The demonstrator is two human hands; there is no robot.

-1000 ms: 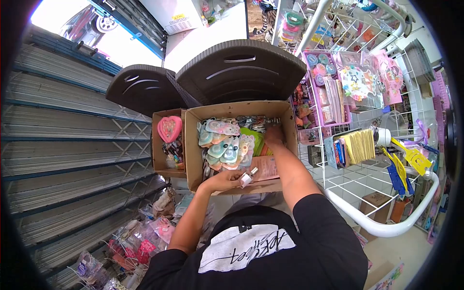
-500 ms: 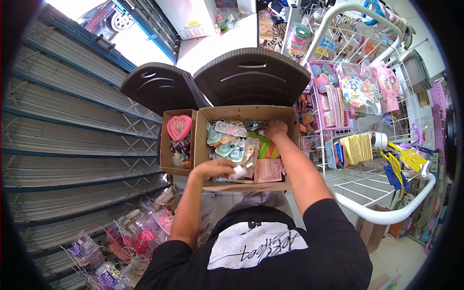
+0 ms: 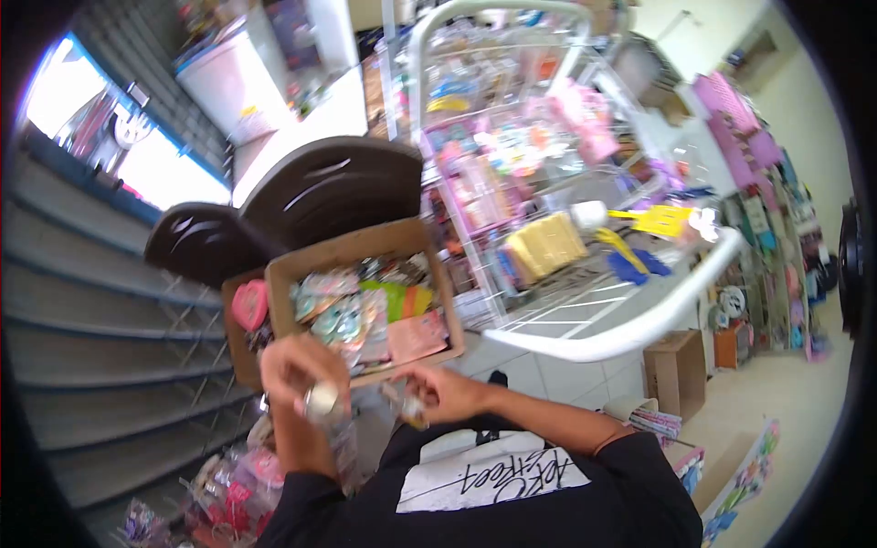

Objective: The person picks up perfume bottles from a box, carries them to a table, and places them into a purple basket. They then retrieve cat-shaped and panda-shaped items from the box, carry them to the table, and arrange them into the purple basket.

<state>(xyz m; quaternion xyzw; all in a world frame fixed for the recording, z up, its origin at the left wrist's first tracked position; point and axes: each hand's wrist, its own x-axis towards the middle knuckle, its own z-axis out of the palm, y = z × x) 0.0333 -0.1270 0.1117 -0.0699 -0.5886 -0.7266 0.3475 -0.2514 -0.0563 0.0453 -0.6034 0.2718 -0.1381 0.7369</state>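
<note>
My left hand (image 3: 297,365) is closed around a small whitish round thing (image 3: 322,399), blurred, at the near left corner of the large cardboard box (image 3: 290,274). Before my chest, my right hand (image 3: 440,393) pinches a small shiny piece (image 3: 399,400), too smeared to name. Inside the large box lie pale blue and pink patterned pieces (image 3: 338,315), a green and yellow packet (image 3: 398,300) and a flat pink packet (image 3: 418,338). A pink heart-shaped case (image 3: 249,304) sits in the smaller box (image 3: 236,342) to the left.
Two dark plastic chairs (image 3: 333,187) stand behind the boxes. On the right is a white wire rack (image 3: 594,347) with yellow packets (image 3: 546,248) and a pink basket (image 3: 470,192). Bagged goods (image 3: 237,493) hang at lower left, beside a slatted shutter (image 3: 82,365).
My right hand has come out of the large box towards my chest with a small piece. My left hand has drawn nearer, still holding the whitish thing. The view has swung right.
</note>
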